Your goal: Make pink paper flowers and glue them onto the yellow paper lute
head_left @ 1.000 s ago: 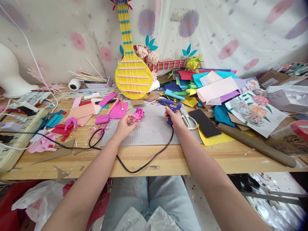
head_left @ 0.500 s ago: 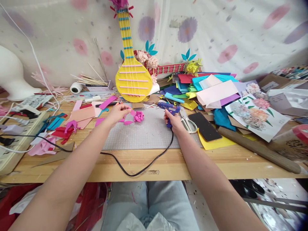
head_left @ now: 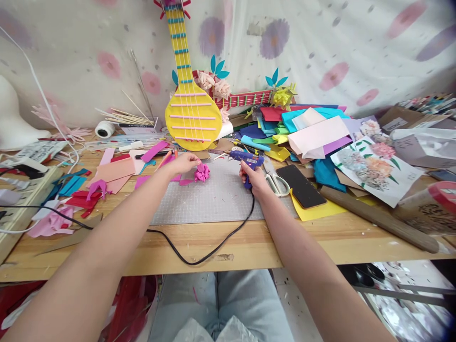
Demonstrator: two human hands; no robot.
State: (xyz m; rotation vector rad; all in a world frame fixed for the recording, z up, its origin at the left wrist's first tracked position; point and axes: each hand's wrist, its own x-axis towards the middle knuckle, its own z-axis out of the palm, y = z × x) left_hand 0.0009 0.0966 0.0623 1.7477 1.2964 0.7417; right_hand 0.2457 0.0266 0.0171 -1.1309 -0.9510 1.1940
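My left hand (head_left: 188, 163) is closed in a pinch at the upper left of a crumpled magenta paper flower (head_left: 202, 174). A small magenta petal is between the fingertips and against the flower, mostly hidden now. Another loose magenta petal (head_left: 185, 182) lies on the grey cutting mat (head_left: 213, 204), just left of the flower. My right hand (head_left: 251, 177) is wrapped around the handle of a blue hot glue gun (head_left: 246, 158). Its nozzle points left over the mat, apart from the flower, and its black cord (head_left: 199, 260) loops along the table's front.
White-handled scissors (head_left: 278, 184) and a black phone (head_left: 302, 186) lie right of the glue gun. Coloured paper scraps (head_left: 114, 171) spread on the left, with a power strip (head_left: 32, 199) beyond. A yellow paper lute (head_left: 192, 116) stands behind the mat.
My left hand has brought the magenta petal right and slightly down to the flower. My right hand still holds the glue gun in nearly the same place. The whole view has shifted slightly.
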